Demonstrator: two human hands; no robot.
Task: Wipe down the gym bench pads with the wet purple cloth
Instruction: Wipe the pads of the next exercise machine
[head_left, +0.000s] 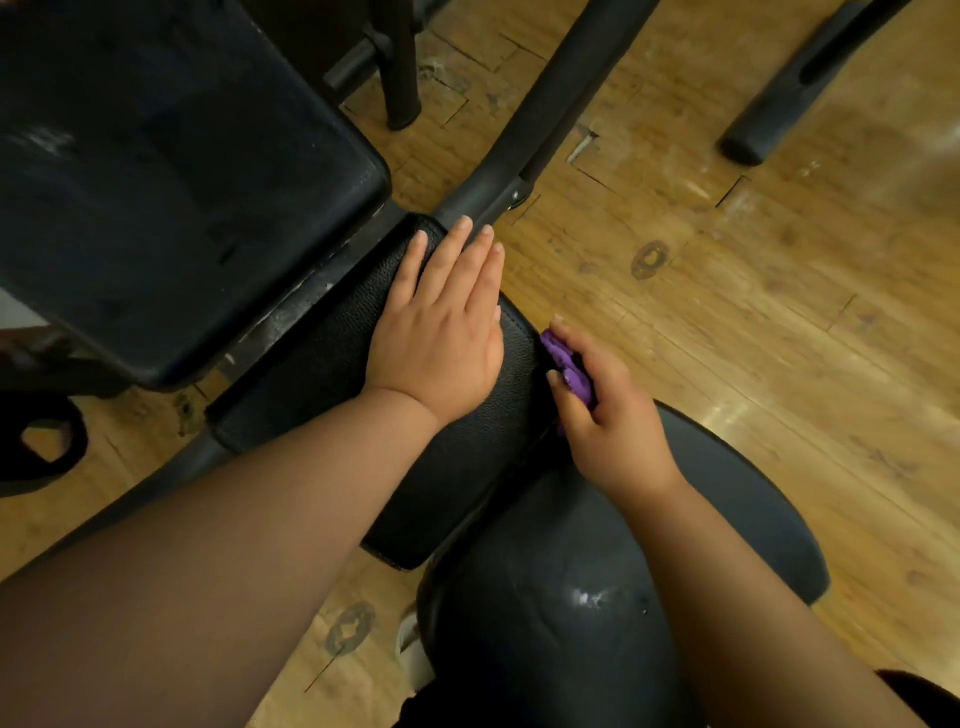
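Purple cloth (566, 366) sits bunched in the right-hand grip (608, 415), whose fingers curl round it and hold it against the right edge of the textured black pad (311, 364). On top of that pad the left-hand grip (441, 332) lies flat, fingers straight and close together. Left of the pad stands a larger smooth black pad (171, 182), and nearer than it a rounded black seat (545, 597). Wooden floor (727, 312) lies beneath.

Worn wooden floor (727, 338) — scuffed, glossy under warm light.
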